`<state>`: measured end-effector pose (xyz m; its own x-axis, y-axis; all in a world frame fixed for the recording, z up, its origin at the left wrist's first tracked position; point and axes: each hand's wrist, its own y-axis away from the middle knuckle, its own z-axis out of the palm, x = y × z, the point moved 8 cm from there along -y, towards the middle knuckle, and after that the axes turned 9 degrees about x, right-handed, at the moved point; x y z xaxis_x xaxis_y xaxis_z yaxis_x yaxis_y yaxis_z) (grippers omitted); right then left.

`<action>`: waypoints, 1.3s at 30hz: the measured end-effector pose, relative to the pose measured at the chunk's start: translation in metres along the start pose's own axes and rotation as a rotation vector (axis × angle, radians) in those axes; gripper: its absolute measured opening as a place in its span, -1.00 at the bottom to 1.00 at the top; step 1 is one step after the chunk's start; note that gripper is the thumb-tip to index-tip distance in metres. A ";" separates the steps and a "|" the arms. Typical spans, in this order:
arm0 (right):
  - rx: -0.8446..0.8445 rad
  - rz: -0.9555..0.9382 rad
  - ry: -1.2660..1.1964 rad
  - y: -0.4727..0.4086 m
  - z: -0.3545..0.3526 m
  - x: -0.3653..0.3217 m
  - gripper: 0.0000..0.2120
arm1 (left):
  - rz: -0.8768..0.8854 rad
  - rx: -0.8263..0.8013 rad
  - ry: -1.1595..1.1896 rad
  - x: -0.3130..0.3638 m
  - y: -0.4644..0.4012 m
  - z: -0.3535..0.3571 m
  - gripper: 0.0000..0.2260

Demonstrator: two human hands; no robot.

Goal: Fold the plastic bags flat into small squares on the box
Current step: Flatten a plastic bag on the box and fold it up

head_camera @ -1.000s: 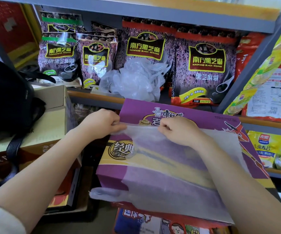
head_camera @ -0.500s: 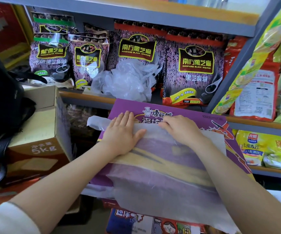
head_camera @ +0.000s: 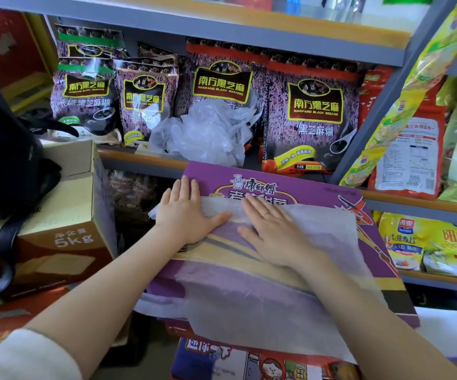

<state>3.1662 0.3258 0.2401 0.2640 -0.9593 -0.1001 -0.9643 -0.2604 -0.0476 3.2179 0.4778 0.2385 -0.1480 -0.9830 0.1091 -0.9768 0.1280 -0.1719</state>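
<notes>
The purple cardboard noodle box (head_camera: 318, 193) carries the thin translucent white plastic bag (head_camera: 263, 303), spread from far edge to near edge. My left hand (head_camera: 186, 212) and right hand (head_camera: 274, 231) press flat, fingers straight, gripping nothing; I should sweep outward, expelling air before creasing.

A second ago both hands pinched the far edge of the plastic bag (head_camera: 263, 297) on the box (head_camera: 318, 192). The left hand (head_camera: 186, 215) flattened first, and now the right hand (head_camera: 271, 231) too lies open, fingers (head_camera: 254, 208) straight, both palms pressing the bag's far end down.
</notes>
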 end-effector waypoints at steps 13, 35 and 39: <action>0.013 0.246 0.037 0.035 -0.010 0.097 -0.45 | 0.519 0.003 0.091 0.145 0.047 -0.017 -0.49; 0.439 0.459 -0.471 0.035 -0.052 0.185 -0.95 | 0.478 0.201 0.201 0.162 0.075 -0.033 -0.19; 0.523 0.438 -0.346 0.035 -0.060 0.198 -0.53 | 0.399 0.013 0.096 0.160 0.084 -0.010 0.07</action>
<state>3.1836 0.1205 0.2787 -0.0667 -0.8519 -0.5195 -0.8702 0.3044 -0.3874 3.1102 0.3324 0.2517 -0.5294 -0.8395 0.1226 -0.8378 0.4946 -0.2311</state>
